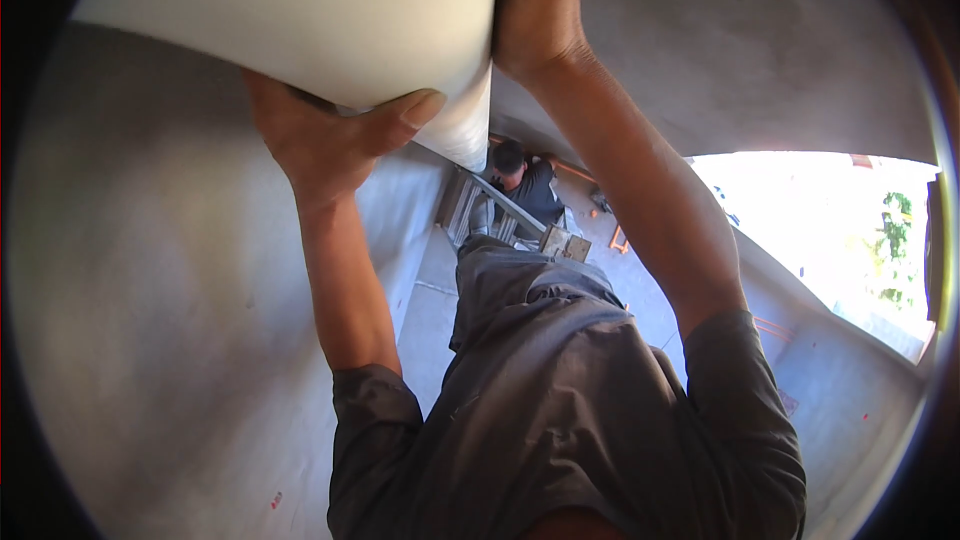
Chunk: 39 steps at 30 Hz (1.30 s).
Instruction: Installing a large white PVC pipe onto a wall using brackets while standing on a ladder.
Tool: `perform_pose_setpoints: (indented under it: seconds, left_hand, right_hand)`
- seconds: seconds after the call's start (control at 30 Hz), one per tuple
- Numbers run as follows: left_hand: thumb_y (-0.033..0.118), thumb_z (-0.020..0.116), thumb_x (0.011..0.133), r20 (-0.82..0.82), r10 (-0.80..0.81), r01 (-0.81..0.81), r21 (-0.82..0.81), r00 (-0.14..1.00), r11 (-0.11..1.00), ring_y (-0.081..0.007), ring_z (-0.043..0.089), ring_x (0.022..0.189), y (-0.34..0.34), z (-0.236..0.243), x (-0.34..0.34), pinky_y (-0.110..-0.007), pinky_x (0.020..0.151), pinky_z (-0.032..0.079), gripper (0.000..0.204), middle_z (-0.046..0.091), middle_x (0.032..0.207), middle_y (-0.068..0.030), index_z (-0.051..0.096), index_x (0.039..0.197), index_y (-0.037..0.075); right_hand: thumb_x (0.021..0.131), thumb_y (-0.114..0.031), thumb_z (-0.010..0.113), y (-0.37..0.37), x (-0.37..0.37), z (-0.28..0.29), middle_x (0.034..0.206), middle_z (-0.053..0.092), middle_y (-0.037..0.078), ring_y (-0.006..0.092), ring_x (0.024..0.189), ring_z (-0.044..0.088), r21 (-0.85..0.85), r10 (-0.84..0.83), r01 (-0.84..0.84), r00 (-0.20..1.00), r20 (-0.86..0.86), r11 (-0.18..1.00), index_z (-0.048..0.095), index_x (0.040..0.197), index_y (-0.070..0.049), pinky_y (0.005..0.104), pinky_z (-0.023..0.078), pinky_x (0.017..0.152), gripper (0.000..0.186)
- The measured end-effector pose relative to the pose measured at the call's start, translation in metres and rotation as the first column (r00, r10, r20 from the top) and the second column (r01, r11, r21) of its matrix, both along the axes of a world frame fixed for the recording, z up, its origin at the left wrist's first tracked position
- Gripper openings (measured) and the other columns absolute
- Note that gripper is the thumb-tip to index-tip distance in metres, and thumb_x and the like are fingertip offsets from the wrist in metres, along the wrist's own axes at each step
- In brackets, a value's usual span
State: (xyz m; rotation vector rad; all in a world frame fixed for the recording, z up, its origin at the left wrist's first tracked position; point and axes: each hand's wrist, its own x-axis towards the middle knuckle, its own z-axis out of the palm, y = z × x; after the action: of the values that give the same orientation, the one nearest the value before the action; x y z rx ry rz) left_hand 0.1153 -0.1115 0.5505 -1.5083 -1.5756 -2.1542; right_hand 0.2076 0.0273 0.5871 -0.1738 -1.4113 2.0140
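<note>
White pipe (330, 15) up top, both hands on it

Grey wall (150, 290) fills the left side. Bright opening (810, 230) in the wall at right, some green foliage beyond. Pipe: wide, smooth, rounded, upper left of view, running out past the top edge. Reads as hollow stock, but the bore is hidden, so can't tell what's inside.

Co-worker (540, 198) in a dark shirt well below, near the wall base. Metal ladder (515, 206) between the wearer's legs and that person, rails angled.

Left hand (325, 145): cupped under the pipe's lower edge, thumb spread over the near face, holding it. Right hand (540, 15): palm against the pipe's right side, fingers out of sight, so can't tell how tight the grip is.

Boxy tan piece (565, 243) beside the ladder; can't tell if it's a container. Small orange frame (619, 240) on the floor (430, 305).
</note>
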Motion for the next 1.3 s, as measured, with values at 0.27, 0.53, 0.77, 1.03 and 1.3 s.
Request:
perform_pose_setpoints:
  seconds: [0.27,0.53,0.77,1.03,1.3]
  left_hand:
    - [0.054,0.090,0.052,0.211,0.076,-0.038,-0.178,0.975,0.983,-0.0219,0.057,0.104,0.003,-0.055,0.010,-0.036,0.092,0.048,0.097,0.058,0.114,-0.0100,0.052,0.121,-0.002]
    - [0.035,0.094,0.054,0.343,0.105,0.062,-0.442,0.934,0.895,-0.0268,0.057,0.108,0.006,-0.168,0.008,-0.040,0.098,0.044,0.096,0.057,0.119,-0.0144,0.045,0.127,-0.003]
    - [0.015,0.087,0.058,0.351,0.230,0.093,-0.703,0.908,0.705,-0.0270,0.054,0.114,0.018,-0.238,0.014,-0.039,0.101,0.042,0.080,0.057,0.124,-0.0135,0.049,0.127,-0.002]
    - [0.011,0.088,0.063,0.448,0.162,0.186,-0.635,0.879,0.750,-0.0315,0.044,0.126,0.000,-0.281,0.009,-0.043,0.108,0.038,0.097,0.042,0.139,-0.0180,0.032,0.141,-0.001]
    - [0.016,0.088,0.062,0.482,0.175,0.210,-0.642,0.858,0.738,-0.0335,0.040,0.130,0.005,-0.266,0.006,-0.045,0.110,0.035,0.105,0.036,0.144,-0.0183,0.025,0.144,-0.002]
  right_hand:
    - [0.089,-0.065,0.047,0.013,-0.009,-0.056,0.117,0.060,0.020,0.0249,0.110,0.054,0.001,0.096,-0.098,0.973,0.210,0.995,0.058,0.120,0.004,0.0347,0.042,0.095,0.076]
    - [0.091,-0.067,0.038,0.025,-0.016,-0.153,0.113,0.063,0.018,0.0247,0.108,0.056,0.004,0.000,-0.002,0.885,0.466,1.000,0.064,0.115,0.000,0.0370,0.040,0.095,0.076]
    - [0.091,-0.065,0.041,0.036,-0.013,-0.253,0.109,0.066,0.019,0.0268,0.104,0.060,-0.135,0.030,0.052,0.838,0.544,0.989,0.066,0.111,-0.003,0.0375,0.043,0.093,0.071]
    - [0.094,-0.051,0.032,0.011,-0.010,-0.291,0.106,0.063,0.020,0.0374,0.102,0.057,0.013,-0.174,0.188,0.880,0.442,0.982,0.064,0.106,-0.002,0.0429,0.042,0.091,0.060]
    - [0.094,-0.054,0.034,0.014,-0.015,-0.292,0.109,0.064,0.023,0.0378,0.104,0.058,-0.071,-0.178,0.237,0.866,0.468,0.969,0.066,0.105,0.001,0.0420,0.043,0.093,0.064]
